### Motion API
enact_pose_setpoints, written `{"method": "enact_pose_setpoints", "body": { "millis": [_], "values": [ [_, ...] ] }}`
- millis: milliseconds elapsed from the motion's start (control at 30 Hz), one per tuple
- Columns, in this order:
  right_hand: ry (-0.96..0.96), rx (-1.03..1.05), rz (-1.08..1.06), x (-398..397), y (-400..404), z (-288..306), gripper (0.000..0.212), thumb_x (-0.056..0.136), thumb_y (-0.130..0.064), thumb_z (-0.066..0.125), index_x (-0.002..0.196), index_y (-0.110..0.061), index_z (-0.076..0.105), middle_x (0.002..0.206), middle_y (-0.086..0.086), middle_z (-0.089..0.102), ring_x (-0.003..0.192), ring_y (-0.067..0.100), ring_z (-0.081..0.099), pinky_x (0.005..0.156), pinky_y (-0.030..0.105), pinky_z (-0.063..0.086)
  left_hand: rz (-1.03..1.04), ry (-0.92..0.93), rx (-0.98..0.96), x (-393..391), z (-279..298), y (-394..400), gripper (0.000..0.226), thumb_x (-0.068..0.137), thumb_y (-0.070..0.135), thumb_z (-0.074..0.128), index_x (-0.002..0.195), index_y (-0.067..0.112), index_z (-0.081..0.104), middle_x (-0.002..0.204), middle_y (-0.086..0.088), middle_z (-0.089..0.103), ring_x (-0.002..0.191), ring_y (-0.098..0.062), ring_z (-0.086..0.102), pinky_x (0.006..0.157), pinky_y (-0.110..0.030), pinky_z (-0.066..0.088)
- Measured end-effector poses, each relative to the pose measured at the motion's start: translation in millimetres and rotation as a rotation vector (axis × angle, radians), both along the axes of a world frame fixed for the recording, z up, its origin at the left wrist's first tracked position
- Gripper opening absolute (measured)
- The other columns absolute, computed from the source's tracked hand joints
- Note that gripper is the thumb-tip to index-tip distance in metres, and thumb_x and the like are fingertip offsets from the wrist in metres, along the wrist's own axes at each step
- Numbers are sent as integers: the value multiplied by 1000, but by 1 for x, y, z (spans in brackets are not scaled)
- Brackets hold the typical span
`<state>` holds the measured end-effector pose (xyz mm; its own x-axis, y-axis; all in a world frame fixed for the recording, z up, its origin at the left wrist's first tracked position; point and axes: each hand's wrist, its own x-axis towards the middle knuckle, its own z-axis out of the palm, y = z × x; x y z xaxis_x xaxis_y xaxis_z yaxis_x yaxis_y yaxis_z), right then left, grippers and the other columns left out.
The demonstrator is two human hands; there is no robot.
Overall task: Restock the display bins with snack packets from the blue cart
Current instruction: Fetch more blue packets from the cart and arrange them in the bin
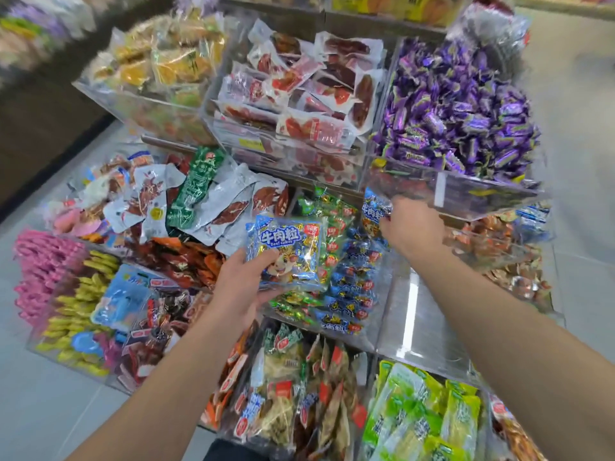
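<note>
Blue foil is catching the light on the beef-cube packet [288, 252] that the left hand [243, 287] is gripping by its lower left corner, thumb on its face and fingers curled beneath, over the clear middle bin [376, 337] of small blue and green sweets. The right hand [411, 226] is reaching deeper, its fingers pinching a second blue packet [374, 211] at the back of that same bin, under the tray of purple candies [456, 111]. So two packets are showing in two hands; loose sweets and the surrounding bins are too many and too blurred to count, and the blue cart is not appearing in view. Judging from this, the step is going best by laying each packet flat, label up, into the bin.
</note>
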<state>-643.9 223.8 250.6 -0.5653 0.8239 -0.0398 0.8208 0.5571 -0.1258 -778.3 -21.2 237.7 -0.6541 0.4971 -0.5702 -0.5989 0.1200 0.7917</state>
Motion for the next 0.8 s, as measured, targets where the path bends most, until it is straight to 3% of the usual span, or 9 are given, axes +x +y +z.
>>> {"method": "enact_pose_setpoints", "body": {
  "millis": [133,267,333,500,567,667,700,767,800],
  "values": [
    [-19,16,14,-6,8,-22,20,96,-23,56,113,-13,57,94,18,69,85,40,67,60,36,44,-11,-35,-1,-11,-7,9,77,92,18,73,155,10,30,138,-15,55,88,-23,76,72,-43,63],
    [40,-24,81,-10,20,-37,24,95,-22,59,119,-19,61,97,17,70,87,38,66,68,40,55,-4,-36,17,-17,-16,12,66,91,18,74,149,15,42,133,-4,56,101,-25,71,70,-41,63],
    [-41,-26,126,-14,27,-43,27,95,-23,59,121,-23,61,102,16,69,92,36,64,71,40,55,2,-48,13,-18,-20,13,63,91,18,74,147,17,45,127,0,58,101,-23,71,70,-41,63],
    [-237,69,114,-16,31,-56,25,90,-11,59,114,-18,62,96,12,69,106,34,56,71,36,37,-15,-63,-6,-18,-28,15,32,92,17,73,117,16,53,115,7,59,94,-15,71,70,-42,63],
    [-219,58,110,-14,28,-57,27,89,-12,57,115,-16,61,99,11,69,112,35,52,79,39,41,-16,-59,0,-17,-30,15,40,91,18,74,125,17,54,120,8,57,98,-13,68,72,-43,63],
    [-44,17,89,-7,23,-57,32,90,-22,54,121,-16,60,113,9,68,117,35,49,94,44,42,-15,-59,11,-15,-31,14,61,89,18,75,143,24,47,131,5,53,100,-15,68,77,-47,63],
    [25,43,88,-4,21,-57,31,91,-23,54,120,-16,63,115,8,66,116,35,49,94,44,41,-25,-52,17,-15,-33,14,54,90,18,75,139,26,52,127,7,56,94,-13,72,78,-47,63],
    [103,153,85,4,17,-59,24,91,-23,59,113,-16,68,114,8,63,110,36,49,89,44,39,-63,-36,30,-15,-34,14,29,92,17,73,109,40,68,109,12,66,79,-1,73,78,-47,62],
    [134,192,62,6,17,-59,23,91,-22,62,111,-16,68,112,10,61,105,37,51,86,44,40,-81,-30,39,-14,-35,13,31,93,17,72,95,47,67,102,14,67,74,2,72,78,-48,62]
  ]
}}
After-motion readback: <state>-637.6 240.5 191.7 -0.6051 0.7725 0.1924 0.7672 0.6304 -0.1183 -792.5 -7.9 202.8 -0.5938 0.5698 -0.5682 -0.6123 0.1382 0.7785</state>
